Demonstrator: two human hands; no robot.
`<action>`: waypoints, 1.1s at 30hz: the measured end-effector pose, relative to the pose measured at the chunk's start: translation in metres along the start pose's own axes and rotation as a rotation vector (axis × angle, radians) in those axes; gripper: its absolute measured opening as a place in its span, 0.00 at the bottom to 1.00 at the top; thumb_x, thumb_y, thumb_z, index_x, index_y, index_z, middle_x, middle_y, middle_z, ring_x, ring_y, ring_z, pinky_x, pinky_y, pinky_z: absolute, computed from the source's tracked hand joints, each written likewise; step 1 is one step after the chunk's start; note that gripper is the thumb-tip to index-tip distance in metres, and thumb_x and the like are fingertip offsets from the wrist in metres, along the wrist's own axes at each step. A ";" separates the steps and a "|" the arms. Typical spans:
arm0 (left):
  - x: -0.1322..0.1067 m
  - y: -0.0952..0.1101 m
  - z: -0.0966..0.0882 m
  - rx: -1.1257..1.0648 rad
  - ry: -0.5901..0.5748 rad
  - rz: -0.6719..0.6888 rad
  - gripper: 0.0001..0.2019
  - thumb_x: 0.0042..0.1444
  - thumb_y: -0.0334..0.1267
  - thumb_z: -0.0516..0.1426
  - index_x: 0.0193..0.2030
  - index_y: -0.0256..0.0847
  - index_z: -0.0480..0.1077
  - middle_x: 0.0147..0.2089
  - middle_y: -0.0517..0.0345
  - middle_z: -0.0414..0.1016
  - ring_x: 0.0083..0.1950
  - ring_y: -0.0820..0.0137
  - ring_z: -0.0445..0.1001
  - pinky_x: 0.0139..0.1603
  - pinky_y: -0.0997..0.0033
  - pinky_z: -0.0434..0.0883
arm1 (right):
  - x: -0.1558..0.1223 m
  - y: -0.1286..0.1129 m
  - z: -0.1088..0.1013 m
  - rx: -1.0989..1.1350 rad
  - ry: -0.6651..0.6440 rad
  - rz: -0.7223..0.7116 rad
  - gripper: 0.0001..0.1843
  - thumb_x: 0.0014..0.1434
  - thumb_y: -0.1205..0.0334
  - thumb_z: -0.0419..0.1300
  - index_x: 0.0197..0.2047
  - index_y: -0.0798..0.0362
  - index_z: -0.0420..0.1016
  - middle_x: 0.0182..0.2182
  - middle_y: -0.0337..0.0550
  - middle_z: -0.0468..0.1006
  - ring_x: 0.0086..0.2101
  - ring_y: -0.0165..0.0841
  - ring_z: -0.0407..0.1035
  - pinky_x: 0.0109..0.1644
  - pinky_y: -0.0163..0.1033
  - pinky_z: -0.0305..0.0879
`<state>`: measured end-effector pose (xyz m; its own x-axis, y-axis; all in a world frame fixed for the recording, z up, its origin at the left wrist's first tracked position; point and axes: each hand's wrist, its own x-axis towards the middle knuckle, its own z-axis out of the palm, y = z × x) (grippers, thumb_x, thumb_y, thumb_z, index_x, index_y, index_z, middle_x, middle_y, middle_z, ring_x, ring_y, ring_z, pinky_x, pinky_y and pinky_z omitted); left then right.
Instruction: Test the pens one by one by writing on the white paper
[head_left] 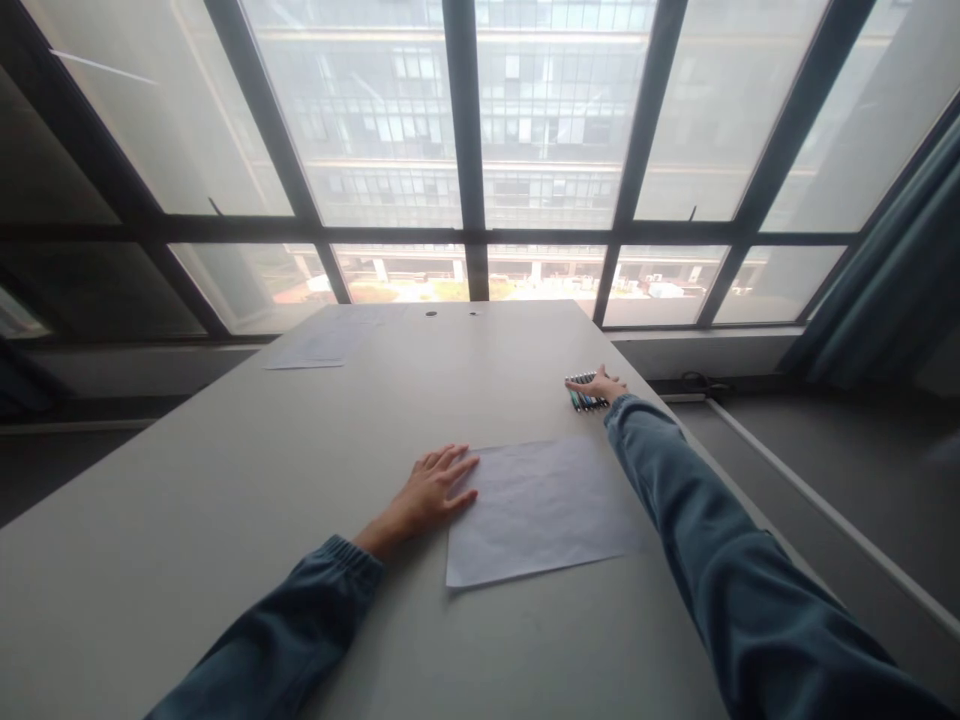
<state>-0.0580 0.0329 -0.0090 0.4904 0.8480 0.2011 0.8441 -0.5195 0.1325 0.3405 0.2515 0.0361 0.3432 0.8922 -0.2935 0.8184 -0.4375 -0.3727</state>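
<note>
A white sheet of paper (536, 510) lies flat on the grey table (300, 520) in front of me. My left hand (435, 488) rests flat beside the sheet's left edge, fingers stretched out and touching the paper's corner. My right hand (604, 385) reaches far out to a row of several pens (583, 394) near the table's right edge, its fingers lying over them. Whether it grips any pen cannot be made out.
Another sheet of paper (322, 347) lies at the far left of the table. Two dark cable holes (452, 313) sit at the far edge. Large windows stand behind the table, a curtain (892, 270) hangs at right, and a floor cable strip (690, 385) runs beyond the right edge.
</note>
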 end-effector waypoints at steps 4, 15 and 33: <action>0.000 0.001 -0.001 -0.025 -0.008 -0.013 0.30 0.64 0.58 0.52 0.70 0.52 0.64 0.73 0.50 0.60 0.72 0.50 0.58 0.71 0.44 0.57 | 0.003 -0.013 0.009 -0.042 0.053 0.063 0.78 0.33 0.30 0.74 0.76 0.52 0.37 0.72 0.72 0.39 0.69 0.67 0.40 0.66 0.72 0.43; -0.004 0.008 -0.004 -0.085 -0.001 -0.028 0.29 0.64 0.57 0.54 0.69 0.50 0.64 0.73 0.48 0.59 0.72 0.48 0.57 0.71 0.42 0.55 | -0.007 -0.003 0.006 -0.069 0.168 0.007 0.41 0.49 0.58 0.71 0.64 0.63 0.66 0.56 0.73 0.71 0.59 0.56 0.67 0.58 0.56 0.67; 0.019 0.015 -0.068 -1.173 0.481 -0.186 0.42 0.54 0.56 0.65 0.69 0.35 0.59 0.65 0.33 0.68 0.62 0.50 0.71 0.61 0.50 0.69 | -0.241 -0.146 0.118 0.902 -0.078 -1.169 0.21 0.48 0.62 0.66 0.46 0.53 0.71 0.38 0.44 0.78 0.36 0.38 0.73 0.41 0.43 0.75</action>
<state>-0.0509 0.0341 0.0628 0.0513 0.9220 0.3837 0.0754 -0.3867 0.9191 0.0839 0.0868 0.0572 -0.3428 0.7843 0.5171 0.0406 0.5623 -0.8259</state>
